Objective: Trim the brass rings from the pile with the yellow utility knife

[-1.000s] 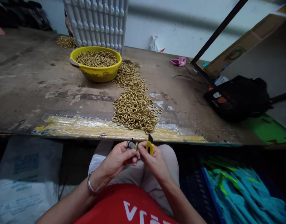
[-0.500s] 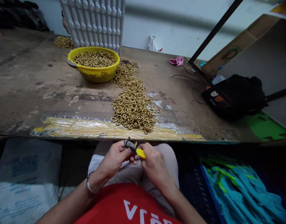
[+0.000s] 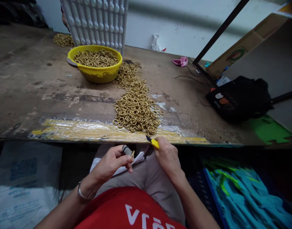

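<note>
Two hands sit low in my feed, over the lap, and just ahead of them runs the worn wooden workbench [image 3: 29, 86], its near edge taped in yellow. Far ahead of the left hand, at the back of the bench, stands a white slatted crate [image 3: 95, 22]. Straight ahead of both hands a heap of brass rings [image 3: 135, 111] spreads from the bench edge back toward that crate. A black bag [image 3: 241, 98] lies well off beyond the right hand. A yellow bowl [image 3: 98, 75], full of the same rings, stands just in front of the crate. Closer in, I see the left hand [image 3: 110, 163] curled shut, thumb and fingers pinching a small dark cylinder [image 3: 125, 149] that points toward the right hand. The right hand [image 3: 168, 156] is closed round a yellow knife [image 3: 153, 143], its dark tip aimed at the bench edge, just below the heap. The hands are apart. Smallest of all, a single ring [image 3: 132, 154] sits at the cylinder's tip by the left thumb; I cannot tell whether it is threaded on.
</note>
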### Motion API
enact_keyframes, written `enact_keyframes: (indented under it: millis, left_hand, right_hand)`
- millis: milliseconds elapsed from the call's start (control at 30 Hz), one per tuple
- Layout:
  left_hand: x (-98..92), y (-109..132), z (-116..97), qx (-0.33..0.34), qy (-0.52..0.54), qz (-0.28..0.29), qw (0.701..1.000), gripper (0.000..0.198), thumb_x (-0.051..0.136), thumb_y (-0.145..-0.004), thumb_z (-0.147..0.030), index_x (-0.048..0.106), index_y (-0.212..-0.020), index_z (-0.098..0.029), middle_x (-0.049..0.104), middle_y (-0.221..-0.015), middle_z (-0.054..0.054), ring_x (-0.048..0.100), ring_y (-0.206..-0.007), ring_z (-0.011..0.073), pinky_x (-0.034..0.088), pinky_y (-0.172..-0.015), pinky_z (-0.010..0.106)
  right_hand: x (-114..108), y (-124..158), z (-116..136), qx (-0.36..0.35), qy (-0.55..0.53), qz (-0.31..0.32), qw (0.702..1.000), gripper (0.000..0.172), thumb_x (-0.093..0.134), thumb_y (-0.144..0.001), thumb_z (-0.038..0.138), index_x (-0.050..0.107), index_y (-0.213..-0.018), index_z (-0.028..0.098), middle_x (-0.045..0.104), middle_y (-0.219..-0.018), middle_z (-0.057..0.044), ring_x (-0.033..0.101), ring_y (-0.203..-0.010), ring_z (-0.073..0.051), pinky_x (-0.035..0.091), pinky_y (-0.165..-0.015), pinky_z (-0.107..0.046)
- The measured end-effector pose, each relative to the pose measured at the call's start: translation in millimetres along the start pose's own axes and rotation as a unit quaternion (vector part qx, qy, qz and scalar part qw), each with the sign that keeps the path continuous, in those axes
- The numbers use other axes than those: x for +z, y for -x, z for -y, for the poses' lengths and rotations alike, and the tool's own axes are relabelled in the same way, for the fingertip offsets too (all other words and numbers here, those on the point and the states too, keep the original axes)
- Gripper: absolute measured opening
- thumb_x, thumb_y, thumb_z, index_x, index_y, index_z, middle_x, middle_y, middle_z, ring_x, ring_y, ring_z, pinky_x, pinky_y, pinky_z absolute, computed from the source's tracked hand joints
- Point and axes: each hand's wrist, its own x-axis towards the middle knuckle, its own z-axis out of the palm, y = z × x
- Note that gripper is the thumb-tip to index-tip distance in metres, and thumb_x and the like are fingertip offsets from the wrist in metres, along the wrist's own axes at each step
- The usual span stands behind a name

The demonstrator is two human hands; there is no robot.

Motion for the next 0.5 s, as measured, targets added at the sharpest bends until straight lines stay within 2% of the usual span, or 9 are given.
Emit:
enact_keyframes:
  millis: [67,200,367,500]
  left_hand:
    - [0.7,-3.2,6.8,-0.006,0.018,-0.013,1.0,0.03,0.074,-0.076,-0.038,0.058,-0.072,-0.013,0.059,-0.069,0.001,0.059,-0.055,0.0119,0.051,-0.056,0.026]
    - [6.5,-9.3,13.6,-0.011,0.065,-0.033,0.997,0.028,0.078,-0.072,-0.032,0.058,-0.08,-0.013,0.062,-0.071,0.002,0.056,-0.051,0.0102,0.051,-0.05,0.025]
    - [4.2,-11.4,11.9,-0.064,0.161,-0.006,0.985,0.028,0.072,-0.077,-0.028,0.059,-0.097,-0.013,0.068,-0.079,0.007,0.056,-0.055,0.0109,0.052,-0.05,0.024]
    - [0.7,-19.8,14.9,-0.075,0.207,0.003,0.975,0.024,0.072,-0.077,-0.027,0.063,-0.092,-0.011,0.066,-0.084,0.008,0.059,-0.062,0.0122,0.05,-0.05,0.021]
  right_hand:
    - [4.7,-6.1,2.2,-0.031,-0.012,-0.009,0.999,0.022,0.052,-0.082,0.003,0.06,-0.096,0.018,0.065,-0.092,-0.005,0.06,-0.079,-0.018,0.033,-0.064,-0.027]
    - [15.2,-17.2,7.6,-0.02,0.016,-0.012,1.0,0.021,0.05,-0.082,0.001,0.06,-0.09,0.018,0.064,-0.09,-0.005,0.057,-0.073,-0.017,0.03,-0.062,-0.028]
    - [19.7,-24.1,-1.2,-0.023,0.017,-0.018,0.999,0.012,0.054,-0.085,0.008,0.059,-0.09,0.017,0.064,-0.088,-0.006,0.057,-0.076,-0.019,0.031,-0.064,-0.028]
    - [20.3,-28.5,-6.1,-0.027,0.029,0.005,0.999,0.004,0.056,-0.089,0.017,0.059,-0.092,0.018,0.065,-0.089,-0.007,0.059,-0.076,-0.019,0.033,-0.065,-0.029]
